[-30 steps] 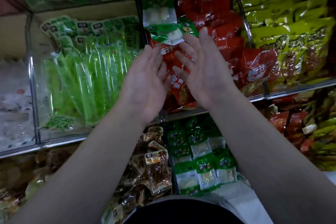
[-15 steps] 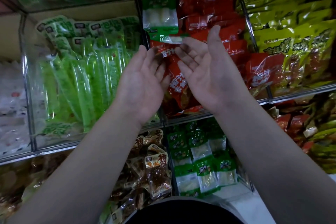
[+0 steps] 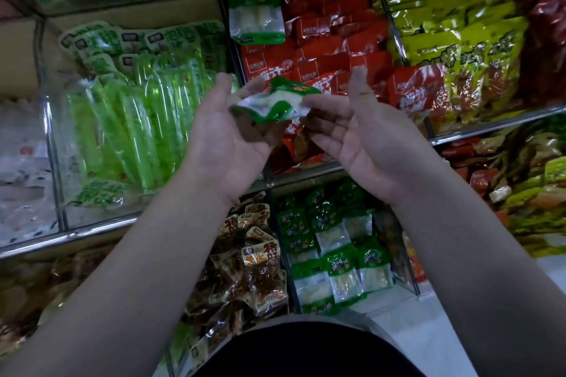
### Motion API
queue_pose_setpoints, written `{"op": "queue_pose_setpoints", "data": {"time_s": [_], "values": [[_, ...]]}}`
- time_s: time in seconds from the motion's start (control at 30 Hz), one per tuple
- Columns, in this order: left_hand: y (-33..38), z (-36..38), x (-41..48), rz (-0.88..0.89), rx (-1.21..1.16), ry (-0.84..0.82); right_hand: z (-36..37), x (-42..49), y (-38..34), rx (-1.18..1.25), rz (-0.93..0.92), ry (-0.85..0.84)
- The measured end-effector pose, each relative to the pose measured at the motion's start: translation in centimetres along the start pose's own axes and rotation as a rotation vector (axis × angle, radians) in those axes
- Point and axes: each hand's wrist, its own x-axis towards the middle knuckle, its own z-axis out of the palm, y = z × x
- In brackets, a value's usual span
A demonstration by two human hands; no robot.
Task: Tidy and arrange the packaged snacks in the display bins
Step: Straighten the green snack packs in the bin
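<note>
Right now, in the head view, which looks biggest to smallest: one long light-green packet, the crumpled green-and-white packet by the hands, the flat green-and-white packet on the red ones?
1. long light-green packet, clearly largest.
2 and 3. flat packet and crumpled packet look alike; the crumpled one is nearer and folded, so I won't rank them.

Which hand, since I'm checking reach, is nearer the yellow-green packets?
Right. The right hand sits left of the yellow-green packets; the left hand is farther left, beyond it.
</note>
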Motion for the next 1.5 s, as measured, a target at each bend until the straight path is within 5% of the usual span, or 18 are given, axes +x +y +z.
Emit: {"op": "queue_pose_setpoints", "data": {"time_s": [0.77, 1.5], "values": [[-5.9, -3.4, -5.1, -0.033, 0.198, -0.086, -3.4, -5.5, 5.4, 0.041, 0.027, 0.123], [-14.6, -6.3, -3.7, -0.169, 0.344, 0.049, -9.2, -4.0, 13.3, -0.148, 0.255, 0.169]]}}
